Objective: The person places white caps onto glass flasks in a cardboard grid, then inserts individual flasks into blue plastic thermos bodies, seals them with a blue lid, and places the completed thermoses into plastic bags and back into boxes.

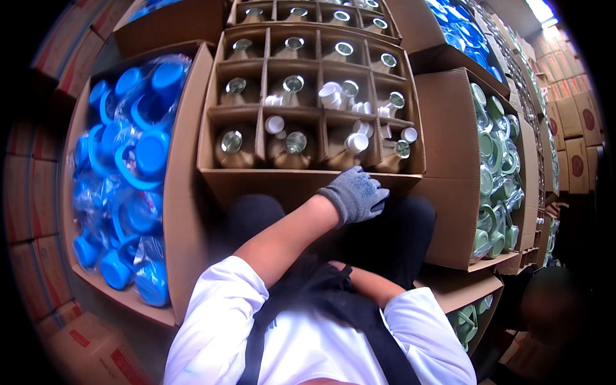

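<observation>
My left hand (356, 195), in a grey-blue knit glove, is beside the near wall of a divided cardboard box (308, 179). Its fingers are curled, and whatever they may hold is hidden. Just beyond it a clear glass bottle with a white cap (356, 142) stands in a near compartment. Other glass bottles (296, 142) stand upright with bare mouths, one to a compartment. Loose white caps (331, 95) lie among them, mostly on the right side. My right forearm (372, 282) bends in toward the black apron (321, 285), which hides the right hand.
On the left stands a carton of blue plastic lidded pitchers (142, 154) partly in clear wrap. To the right is a carton of pale green ones (495, 154). Another box of bottles (298, 13) adjoins at the far side. Stacked cartons (32, 192) line the left. A person (545, 301) is at lower right.
</observation>
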Motion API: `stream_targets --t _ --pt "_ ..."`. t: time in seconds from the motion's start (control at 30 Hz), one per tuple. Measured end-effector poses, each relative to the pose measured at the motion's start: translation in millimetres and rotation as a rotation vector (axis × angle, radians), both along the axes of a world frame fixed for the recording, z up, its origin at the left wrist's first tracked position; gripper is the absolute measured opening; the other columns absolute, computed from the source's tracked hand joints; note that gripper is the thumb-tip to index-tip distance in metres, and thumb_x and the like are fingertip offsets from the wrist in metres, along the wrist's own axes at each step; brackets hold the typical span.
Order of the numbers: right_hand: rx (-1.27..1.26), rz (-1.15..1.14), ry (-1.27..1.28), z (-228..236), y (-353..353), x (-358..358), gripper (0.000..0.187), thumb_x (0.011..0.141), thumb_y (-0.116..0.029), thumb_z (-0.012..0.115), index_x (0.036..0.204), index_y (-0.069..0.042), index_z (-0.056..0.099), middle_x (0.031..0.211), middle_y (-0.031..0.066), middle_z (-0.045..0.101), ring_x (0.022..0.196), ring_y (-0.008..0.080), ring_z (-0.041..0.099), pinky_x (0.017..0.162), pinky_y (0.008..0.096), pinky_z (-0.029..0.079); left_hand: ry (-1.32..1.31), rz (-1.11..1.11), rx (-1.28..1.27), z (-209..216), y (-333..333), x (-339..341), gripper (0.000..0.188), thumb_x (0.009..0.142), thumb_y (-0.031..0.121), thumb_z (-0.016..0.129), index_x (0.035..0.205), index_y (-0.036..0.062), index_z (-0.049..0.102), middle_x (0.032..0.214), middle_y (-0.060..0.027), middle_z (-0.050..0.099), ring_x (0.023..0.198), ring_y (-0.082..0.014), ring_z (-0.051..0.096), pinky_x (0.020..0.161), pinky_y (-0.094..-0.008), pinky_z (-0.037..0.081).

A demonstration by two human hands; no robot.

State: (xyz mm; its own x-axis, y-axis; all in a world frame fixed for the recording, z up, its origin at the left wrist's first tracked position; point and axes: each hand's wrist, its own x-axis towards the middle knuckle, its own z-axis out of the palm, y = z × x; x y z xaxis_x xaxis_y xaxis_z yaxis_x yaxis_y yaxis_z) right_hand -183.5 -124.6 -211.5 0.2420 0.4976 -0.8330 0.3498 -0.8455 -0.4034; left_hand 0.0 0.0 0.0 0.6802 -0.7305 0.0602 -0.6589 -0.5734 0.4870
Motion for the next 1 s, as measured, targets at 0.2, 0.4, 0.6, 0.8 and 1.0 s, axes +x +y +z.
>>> stream_targets --t 0.2,0.4,0.6,0.8,1.0 --pt "-0.077 0.126 -0.167 -18 -28 64 0.042 0.087 -0.037 0.057 0.117 -0.008 0.061 0.118 0.0182 0.062 0.109 0.0363 0.059 0.089 0.0416 0.049 -0.31 0.596 -0.112 5 74 14 0.025 0.081 0.03 0.06 0.098 0.0109 0.063 0.095 -0.0107 0.064 0.091 -0.0299 0.061 0.082 -0.0415 0.045" --pt "0.616 -0.408 -0.673 252 18 228 0.035 0.087 -0.034 0.062 0.112 -0.009 0.062 0.106 0.0161 0.064 0.1 0.0338 0.06 0.088 0.0428 0.047 -0.283 0.883 0.412 -20 159 21 0.029 0.079 0.03 0.063 0.106 0.0196 0.063 0.1 -0.0072 0.062 0.101 -0.0281 0.056 0.092 -0.0458 0.038" --pt "0.483 -0.085 -1.275 199 66 359 0.069 0.071 -0.037 0.074 0.133 -0.029 0.044 0.136 0.0138 0.043 0.108 0.0344 0.055 0.09 0.0437 0.048 -0.193 0.672 0.814 -56 135 79 0.035 0.094 0.026 0.042 0.125 0.0322 0.057 0.12 -0.007 0.056 0.118 -0.0282 0.048 0.105 -0.0526 0.027" --pt "0.812 -0.203 -1.343 182 63 387 0.038 0.069 -0.018 0.072 0.106 -0.019 0.061 0.099 0.0117 0.058 0.092 0.0321 0.058 0.08 0.0419 0.049 -0.361 0.772 0.781 -78 138 77 0.02 0.092 0.028 0.048 0.102 0.0261 0.066 0.102 -0.0097 0.059 0.105 -0.0302 0.054 0.105 -0.0561 0.025" --pt "0.65 -0.752 -1.384 182 -35 438 0.032 0.074 -0.016 0.067 0.104 -0.007 0.058 0.102 0.0174 0.059 0.095 0.0366 0.058 0.085 0.0443 0.047 -0.325 0.782 0.354 -24 161 75 0.037 0.072 0.028 0.07 0.106 0.0156 0.061 0.098 -0.0107 0.059 0.101 -0.0315 0.053 0.101 -0.0488 0.031"
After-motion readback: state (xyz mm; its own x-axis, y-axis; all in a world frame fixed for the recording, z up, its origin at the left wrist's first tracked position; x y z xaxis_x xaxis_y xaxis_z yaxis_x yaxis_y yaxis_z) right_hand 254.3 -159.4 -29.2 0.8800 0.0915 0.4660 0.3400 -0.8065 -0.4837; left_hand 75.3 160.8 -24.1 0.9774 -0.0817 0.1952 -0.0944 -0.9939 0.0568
